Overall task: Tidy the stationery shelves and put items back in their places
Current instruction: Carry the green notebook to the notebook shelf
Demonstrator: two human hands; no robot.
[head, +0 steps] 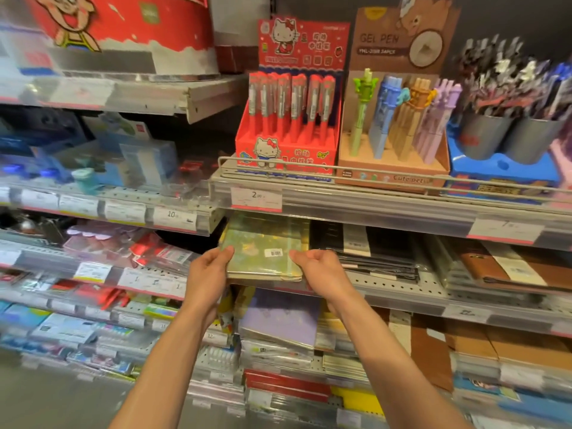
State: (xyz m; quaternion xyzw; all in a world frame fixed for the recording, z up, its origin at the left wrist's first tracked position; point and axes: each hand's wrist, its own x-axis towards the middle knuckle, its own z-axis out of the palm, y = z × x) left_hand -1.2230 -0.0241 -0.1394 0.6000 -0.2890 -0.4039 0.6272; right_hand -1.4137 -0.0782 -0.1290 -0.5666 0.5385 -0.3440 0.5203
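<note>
Evidently squaring up: left hand [208, 268] gripped the left edge of the shiny notebook stack [263, 252] on the middle shelf [399, 287], right hand [320, 267] curled at its right edge; next move probably called for pushing it back flush.

Both hands [210, 267] on iridescent notebook [263, 253]

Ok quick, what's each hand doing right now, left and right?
Left hand: grips the left edge of the shiny, iridescent plastic-wrapped notebook stack.
Right hand: fingers curled at the stack's right edge, apparently gripping it.
</note>
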